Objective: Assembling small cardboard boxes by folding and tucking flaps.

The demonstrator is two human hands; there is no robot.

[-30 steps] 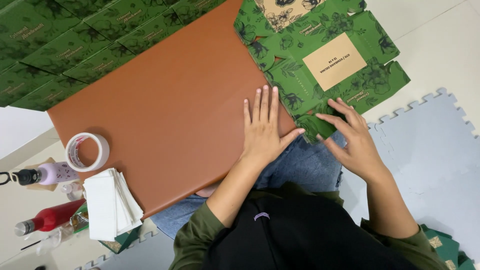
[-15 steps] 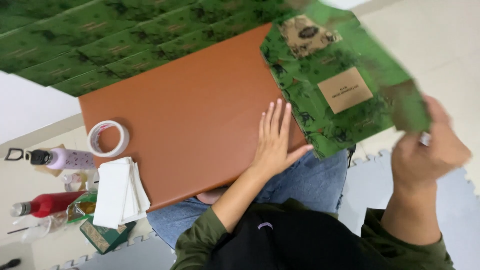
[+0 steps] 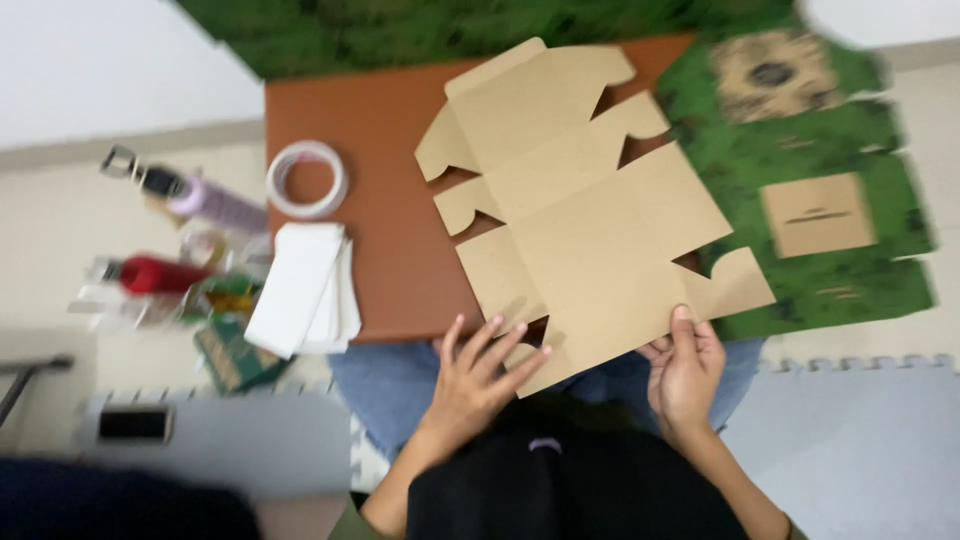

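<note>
Flat box blank point(image 3: 585, 215) lies brown side up across the orange-brown board point(image 3: 390, 230) on my lap, its near edge hanging off the board's front toward me. My left hand point(image 3: 478, 375) is spread wide, fingers splayed on the blank's near corner — pressing, not gripping. My right hand point(image 3: 685, 370) pinches the near edge by the small tab, thumb on top, fingers curled under. Looks like the laying-out step, blank squared before any fold. Next move, I judge, calls for a firm hold-down with the left while the right lifts a flap along its crease. Left of the board: tape roll point(image 3: 306, 178) on it, white slips point(image 3: 300, 290) at its edge. Right of the board — green printed blanks point(image 3: 810, 230).
</note>
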